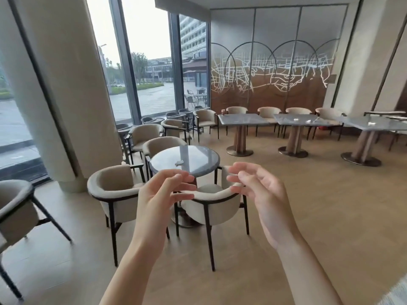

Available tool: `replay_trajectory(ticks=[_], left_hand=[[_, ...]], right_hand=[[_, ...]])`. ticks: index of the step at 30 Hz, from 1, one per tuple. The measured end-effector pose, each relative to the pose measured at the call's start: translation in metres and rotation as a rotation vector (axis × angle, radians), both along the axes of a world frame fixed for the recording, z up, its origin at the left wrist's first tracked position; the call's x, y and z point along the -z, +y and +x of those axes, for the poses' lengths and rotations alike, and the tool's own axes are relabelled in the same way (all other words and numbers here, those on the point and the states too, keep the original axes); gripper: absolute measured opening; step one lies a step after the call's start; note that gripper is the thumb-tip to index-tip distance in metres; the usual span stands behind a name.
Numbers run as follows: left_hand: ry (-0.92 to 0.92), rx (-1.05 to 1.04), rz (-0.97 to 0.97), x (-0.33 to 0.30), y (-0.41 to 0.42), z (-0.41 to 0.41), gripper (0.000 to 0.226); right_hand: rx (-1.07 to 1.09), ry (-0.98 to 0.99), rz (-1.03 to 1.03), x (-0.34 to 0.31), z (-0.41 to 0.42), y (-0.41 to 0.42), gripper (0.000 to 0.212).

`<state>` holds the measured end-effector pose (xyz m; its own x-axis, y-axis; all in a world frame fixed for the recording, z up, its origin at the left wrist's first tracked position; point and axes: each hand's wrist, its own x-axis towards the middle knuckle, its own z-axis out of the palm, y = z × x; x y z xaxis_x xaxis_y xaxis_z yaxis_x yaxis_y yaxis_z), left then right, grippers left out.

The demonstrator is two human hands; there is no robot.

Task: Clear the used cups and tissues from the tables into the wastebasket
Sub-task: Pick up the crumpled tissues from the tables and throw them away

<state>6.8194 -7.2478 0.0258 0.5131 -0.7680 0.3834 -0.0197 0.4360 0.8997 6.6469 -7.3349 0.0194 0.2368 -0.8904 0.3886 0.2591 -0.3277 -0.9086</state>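
Crumpled white tissue (179,162) lies on round grey table (204,158).

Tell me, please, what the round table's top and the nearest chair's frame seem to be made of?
Round table top: likely polished grey stone or a stone-look slab, since it mirrors the window light. Nearest chair frame: probably dark matte metal, though painted wood is possible, given its thin black legs.

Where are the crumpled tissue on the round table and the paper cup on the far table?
crumpled tissue (179,162), head view, middle of the white wad.
paper cup (223,112), head view, side of the cup.
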Motion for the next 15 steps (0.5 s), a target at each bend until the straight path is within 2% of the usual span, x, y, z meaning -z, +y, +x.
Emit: replay_trajectory(ticks=[3,7,15], left_hand=[[-0.010,-0.038,0.029,0.019,-0.066,0.036,0.014],[-0.021,-0.114,0.052,0.033,-0.159,0.088,0.022],[-0.020,-0.280,0.141,0.027,-0.326,0.188,0.019]], right_hand=[[-0.019,-0.003,0.043,0.020,0.033,-0.072,0.030],[-0.066,-0.020,0.095,0.038,0.086,-0.178,0.015],[-0.167,0.037,0.121,0.027,0.206,-0.365,0.017]])
